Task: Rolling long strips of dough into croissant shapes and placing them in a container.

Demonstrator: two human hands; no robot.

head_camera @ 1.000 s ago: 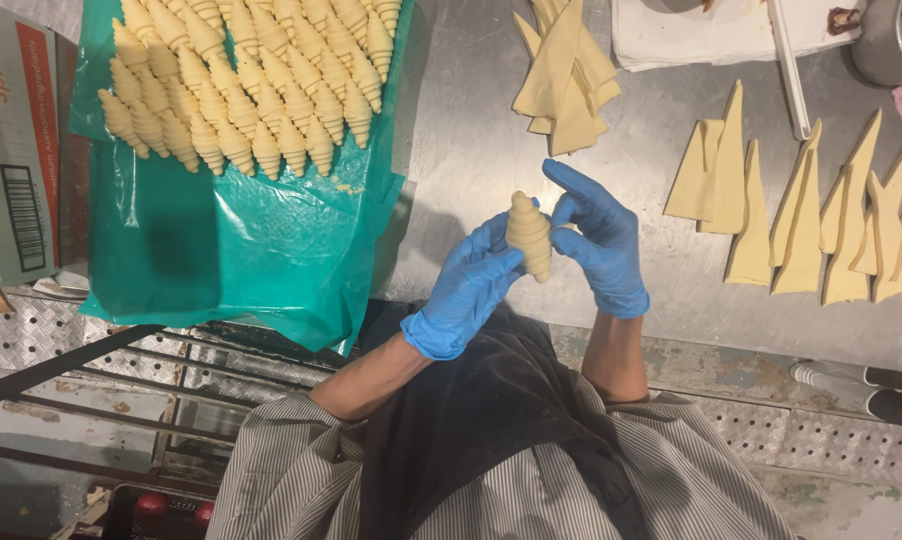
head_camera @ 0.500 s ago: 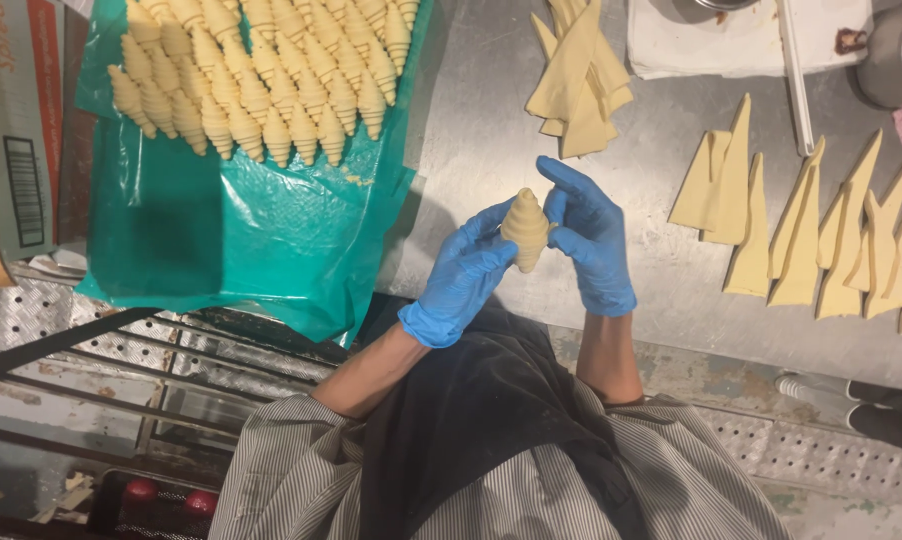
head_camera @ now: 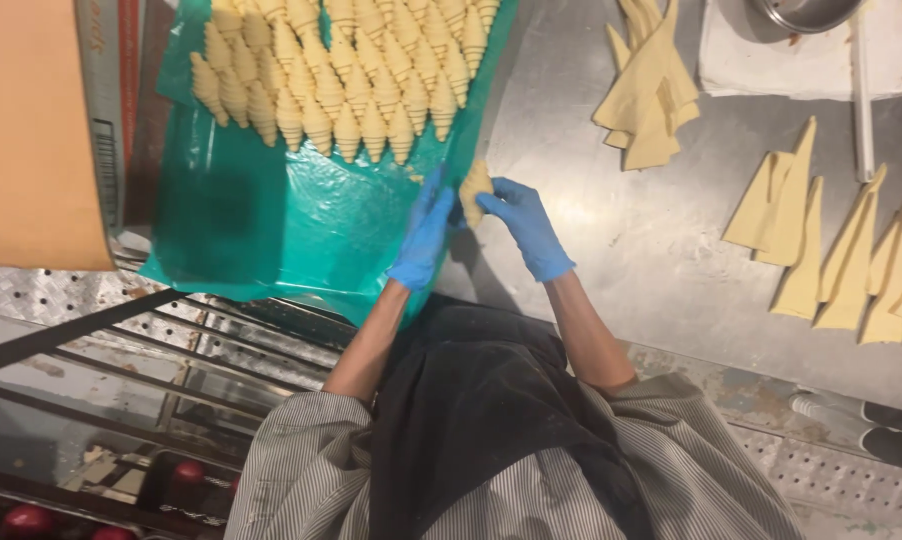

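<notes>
Steel surface (head_camera: 661, 250): both gloved hands, left hand (head_camera: 423, 232) and right hand (head_camera: 527, 226), pinch a rolled croissant (head_camera: 474, 188) upright between their fingers, just beside the green sheet's (head_camera: 271, 230) rows.

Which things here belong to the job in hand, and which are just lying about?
In the job:
left hand and right hand, both on the rolled dough
rolled pieces in rows on the green sheet
dough triangles
triangle pile

Lying about:
metal bowl
white cloth
cardboard box
</notes>
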